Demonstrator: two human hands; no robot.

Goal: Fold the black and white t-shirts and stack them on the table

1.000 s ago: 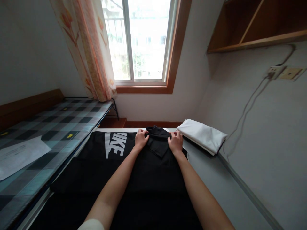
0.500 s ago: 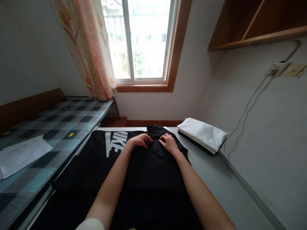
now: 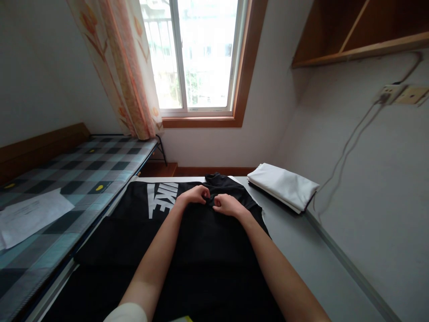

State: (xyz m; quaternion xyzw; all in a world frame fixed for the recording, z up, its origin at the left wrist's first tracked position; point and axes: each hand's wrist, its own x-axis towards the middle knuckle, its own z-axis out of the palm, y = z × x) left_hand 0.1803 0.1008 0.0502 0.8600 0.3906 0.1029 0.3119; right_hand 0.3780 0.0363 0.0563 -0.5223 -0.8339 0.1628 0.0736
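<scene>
A black garment [image 3: 208,241] with a large white logo [image 3: 161,199] lies spread over the grey table [image 3: 301,250] in front of me. My left hand [image 3: 196,195] and my right hand [image 3: 226,205] sit close together near its far end. Both have their fingers curled and pinch a small fold of the black cloth between them. The far tip of the garment [image 3: 219,180] pokes out just beyond my hands.
A folded white cloth [image 3: 283,186] lies on the table's far right, near the wall. To the left stands a bed with a checked mattress [image 3: 67,174] and a white sheet of paper [image 3: 30,214]. Ahead are a window [image 3: 197,58] and curtain [image 3: 124,71]; a wooden shelf [image 3: 355,31] and socket [image 3: 400,94] hang on the right wall.
My hands have drawn in from the garment's far corners toward each other and a little nearer to me, bunching the black cloth between their fingers.
</scene>
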